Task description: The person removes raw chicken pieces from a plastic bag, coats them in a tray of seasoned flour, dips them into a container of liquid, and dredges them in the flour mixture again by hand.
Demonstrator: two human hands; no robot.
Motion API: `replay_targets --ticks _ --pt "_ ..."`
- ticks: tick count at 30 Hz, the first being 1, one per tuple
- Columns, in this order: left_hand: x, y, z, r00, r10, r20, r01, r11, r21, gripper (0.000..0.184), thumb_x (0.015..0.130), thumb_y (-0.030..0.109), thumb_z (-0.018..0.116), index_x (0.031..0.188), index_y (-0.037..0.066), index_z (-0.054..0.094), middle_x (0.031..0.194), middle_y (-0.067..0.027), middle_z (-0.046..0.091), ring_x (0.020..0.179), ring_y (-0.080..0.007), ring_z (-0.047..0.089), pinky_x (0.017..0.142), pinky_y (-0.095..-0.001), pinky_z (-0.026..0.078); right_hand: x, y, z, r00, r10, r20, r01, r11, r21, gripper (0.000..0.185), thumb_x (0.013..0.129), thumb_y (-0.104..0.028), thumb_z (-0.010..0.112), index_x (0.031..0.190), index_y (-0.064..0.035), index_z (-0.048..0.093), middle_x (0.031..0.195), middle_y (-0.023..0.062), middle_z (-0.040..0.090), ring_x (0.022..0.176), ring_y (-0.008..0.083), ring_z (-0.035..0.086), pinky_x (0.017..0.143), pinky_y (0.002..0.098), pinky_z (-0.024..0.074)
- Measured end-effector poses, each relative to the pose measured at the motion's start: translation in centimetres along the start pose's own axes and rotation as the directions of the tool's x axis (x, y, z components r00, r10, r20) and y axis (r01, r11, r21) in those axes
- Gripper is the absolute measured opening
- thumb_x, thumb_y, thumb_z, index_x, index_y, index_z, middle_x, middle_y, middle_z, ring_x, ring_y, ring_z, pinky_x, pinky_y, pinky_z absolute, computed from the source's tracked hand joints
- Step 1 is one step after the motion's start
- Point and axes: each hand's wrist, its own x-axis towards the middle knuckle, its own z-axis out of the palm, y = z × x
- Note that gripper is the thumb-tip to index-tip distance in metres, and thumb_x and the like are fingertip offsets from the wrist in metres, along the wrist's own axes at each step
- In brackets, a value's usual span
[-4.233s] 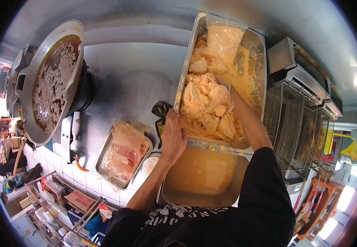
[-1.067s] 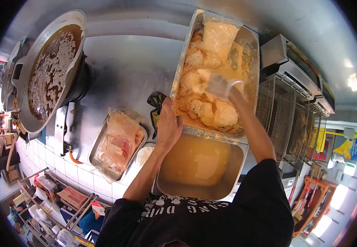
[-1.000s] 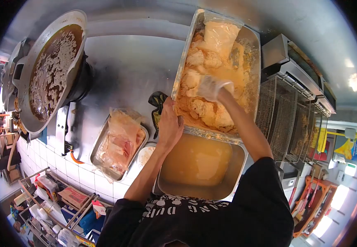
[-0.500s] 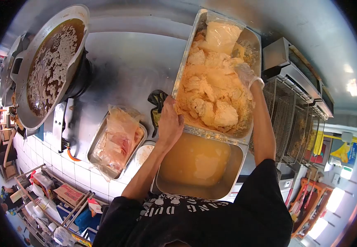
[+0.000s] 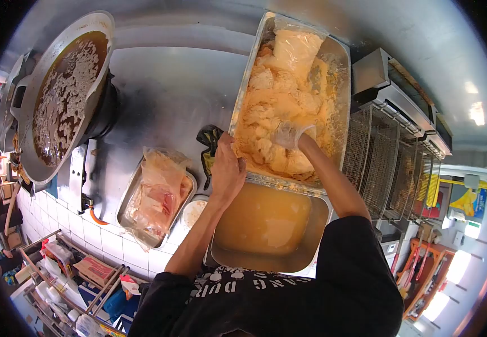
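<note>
My left hand point(image 5: 228, 171) is closed on the near left rim of a deep metal tray point(image 5: 245, 84). Breading flour point(image 5: 294, 106), pale orange, fills this tray along with several thickly coated lumps point(image 5: 299, 161). A clear plastic glove covers my right hand point(image 5: 289, 135), which is down among the coated pieces near the tray's middle; its fingers are partly buried and blurred. At the tray's far end lies a clear bag of flour point(image 5: 297, 50). Just left of my left hand is a dark, yellow-patterned glove or cloth point(image 5: 208, 149).
A second metal pan point(image 5: 266, 219) of cloudy yellowish liquid sits nearest my body. To the left are a small tray of bagged raw meat point(image 5: 159, 196), a white round tub point(image 5: 194, 212) and a big wok of dark oil point(image 5: 66, 101). Wire fry baskets point(image 5: 378, 146) hang at right.
My right hand has moved left from the tray's right side onto the middle pieces. My left hand stays at the rim. The whole view has shifted slightly.
</note>
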Motion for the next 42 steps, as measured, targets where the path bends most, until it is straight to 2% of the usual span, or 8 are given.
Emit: replay_targets --ticks 5,8,13,17,23,27,31,42 --pt "0.0 0.5 -0.4 0.997 -0.070 0.027 0.070 0.997 -0.013 0.053 0.073 -0.006 0.059 0.118 0.000 0.031 0.116 -0.0205 0.044 0.107 -0.0423 0.049 0.081 -0.0462 0.045 -0.3 0.2 2.3 0.974 0.123 0.193 -0.202 0.858 0.472 0.055 0.091 -0.052 0.041 0.095 -0.0005 0.059 0.097 0.0234 0.057 0.090 0.0309 0.055 0.087 0.0519 0.0431" --pt "-0.2 -0.4 0.0 1.000 -0.001 0.002 0.001 1.000 -0.009 0.065 0.076 -0.005 0.053 0.134 -0.002 0.024 0.120 -0.0219 0.046 0.101 -0.0424 0.052 0.081 -0.0456 0.044 2.6 2.6 7.1 0.996 0.079 0.049 -0.092 0.733 0.674 0.071 0.085 -0.064 0.044 0.132 -0.0106 0.047 0.141 0.0230 0.036 0.131 0.0348 0.034 0.107 0.0528 0.0278" --pt "0.1 0.5 -0.6 0.999 -0.038 0.027 0.038 0.999 -0.022 0.066 0.076 -0.005 0.053 0.134 -0.002 0.023 0.120 -0.0223 0.046 0.104 -0.0423 0.052 0.083 -0.0450 0.044 -12.0 -1.6 -7.6 0.946 0.207 0.248 -0.281 0.150 0.948 0.082 0.089 -0.063 0.038 0.147 -0.0092 0.018 0.152 0.0205 0.010 0.140 0.0362 0.012 0.113 0.0562 0.0080" --pt "-0.1 0.1 -0.2 0.997 -0.061 0.038 0.062 0.998 -0.025 0.066 0.075 -0.007 0.053 0.134 -0.003 0.023 0.120 -0.0230 0.046 0.104 -0.0428 0.052 0.083 -0.0448 0.044 -8.0 7.5 -2.0 0.849 0.529 0.017 -0.254 0.380 0.889 0.066 0.096 -0.051 0.030 0.144 -0.0061 0.024 0.150 0.0182 0.016 0.136 0.0316 0.024 0.110 0.0535 0.0243" --pt "-0.1 0.0 -0.2 1.000 0.008 0.007 -0.008 1.000 -0.012 0.066 0.074 -0.007 0.054 0.132 -0.003 0.023 0.119 -0.0230 0.047 0.102 -0.0434 0.053 0.082 -0.0450 0.044 0.9 11.9 2.4 0.730 0.665 0.158 -0.668 0.646 0.370 0.058 0.095 -0.046 0.038 0.140 -0.0089 0.034 0.136 0.0144 0.033 0.118 0.0274 0.039 0.101 0.0452 0.0353" --pt "0.0 0.5 -0.4 0.997 -0.064 0.041 0.065 0.998 -0.022 0.065 0.073 -0.007 0.053 0.131 -0.002 0.024 0.121 -0.0233 0.046 0.102 -0.0439 0.052 0.081 -0.0456 0.045 2.6 11.7 5.8 0.774 0.512 0.372 -0.632 0.654 0.415 0.053 0.095 -0.042 0.044 0.138 -0.0109 0.040 0.127 0.0118 0.044 0.106 0.0246 0.049 0.095 0.0396 0.0427" --pt "-0.1 0.3 -0.1 1.000 -0.023 0.019 0.023 1.000 0.014 0.064 0.072 -0.007 0.053 0.130 -0.001 0.024 0.122 -0.0235 0.044 0.102 -0.0445 0.052 0.079 -0.0468 0.045 -0.5 8.6 8.1 0.855 0.435 0.282 -0.354 0.092 0.931 0.070 0.089 -0.060 0.045 0.141 -0.0124 0.036 0.150 0.0102 0.027 0.126 0.0276 0.040 0.105 0.0480 0.0303" --pt "0.1 0.6 -0.3 0.999 -0.033 0.032 0.033 0.999 -0.002 0.064 0.074 -0.006 0.053 0.131 -0.004 0.024 0.119 -0.0222 0.045 0.104 -0.0436 0.051 0.083 -0.0473 0.044 3.3 2.1 -0.6 0.987 -0.010 0.161 -0.143 0.402 0.904 0.081 0.082 -0.060 0.057 0.144 -0.0147 0.032 0.149 0.0119 0.028 0.136 0.0301 0.029 0.108 0.0489 0.0262"
